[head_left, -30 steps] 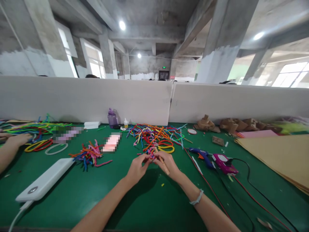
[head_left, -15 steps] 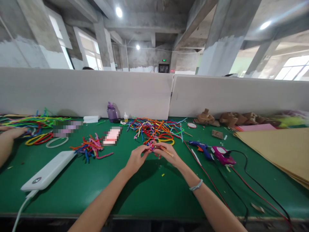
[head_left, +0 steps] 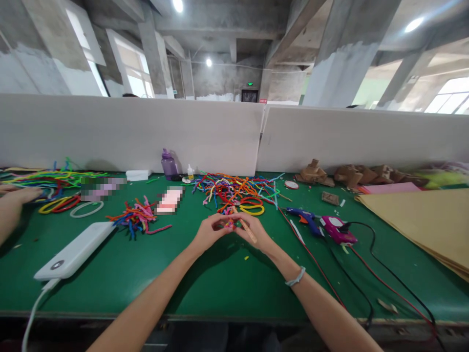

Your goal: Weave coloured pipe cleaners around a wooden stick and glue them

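My left hand (head_left: 210,231) and my right hand (head_left: 253,230) meet near the middle of the green table. Between their fingertips is a small pink and red bundle (head_left: 229,224), partly hidden by the fingers. A thin orange-brown stick (head_left: 248,231) lies across my right hand, held at its fingers. Just beyond the hands is a tangled heap of colourful fuzzy sticks (head_left: 234,188), with yellow loops (head_left: 252,210) at its near side. A smaller pile of pink, orange and blue pieces (head_left: 137,217) lies to the left.
A white power bank (head_left: 75,252) with a cable lies left. Another person's hand (head_left: 18,198) is at the far left. A purple bottle (head_left: 169,165) stands by the partition. Right are a blue glue gun (head_left: 306,220), a magenta device (head_left: 337,231), cords and brown paper (head_left: 421,225).
Both hands have drawn together over the bundle, and the stick in my right hand now tilts more steeply. The whole view has shifted slightly.
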Tool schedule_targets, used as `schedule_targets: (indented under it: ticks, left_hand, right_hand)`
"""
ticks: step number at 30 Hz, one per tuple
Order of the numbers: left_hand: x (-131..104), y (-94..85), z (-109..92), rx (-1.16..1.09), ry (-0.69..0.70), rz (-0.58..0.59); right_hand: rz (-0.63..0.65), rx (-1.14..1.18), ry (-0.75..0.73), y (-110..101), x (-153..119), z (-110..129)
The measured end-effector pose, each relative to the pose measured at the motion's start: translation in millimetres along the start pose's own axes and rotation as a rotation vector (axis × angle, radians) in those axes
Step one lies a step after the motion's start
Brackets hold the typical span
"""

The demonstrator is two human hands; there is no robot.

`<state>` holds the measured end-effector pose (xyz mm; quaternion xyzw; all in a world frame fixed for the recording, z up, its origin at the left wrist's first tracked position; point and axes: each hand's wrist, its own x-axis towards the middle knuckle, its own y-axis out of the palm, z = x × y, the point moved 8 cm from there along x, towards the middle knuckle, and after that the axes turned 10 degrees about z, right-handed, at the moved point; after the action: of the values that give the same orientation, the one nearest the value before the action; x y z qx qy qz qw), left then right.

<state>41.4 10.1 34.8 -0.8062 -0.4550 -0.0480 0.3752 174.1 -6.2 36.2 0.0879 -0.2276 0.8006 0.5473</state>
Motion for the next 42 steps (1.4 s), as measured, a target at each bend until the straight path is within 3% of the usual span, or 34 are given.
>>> schedule_targets:
  ticks: [6, 16, 27, 42]
  left_hand:
    - [-4.2, -3.5, -6.9, 0.080, 0.065, -0.058]
    - [-8.6, -0.9, -17.9, 0.184, 0.144, -0.059]
    - [-9.6, 4.1, -24.0, 0.266, 0.176, -0.039]
    - [-15.4, 15.4, -21.7, 0.403, 0.261, 0.036]
  right_hand:
    - [-0.029, 0.132, 0.080, -3.9, 1.6, -14.1]
    - [0.033, 0.315, 0.115, 3.0, -1.1, -9.3]
    - [0.057, 0.309, 0.075, 3.7, -0.8, -10.5]
    - [0.119, 0.312, 0.157, 16.4, -7.1, -17.6]
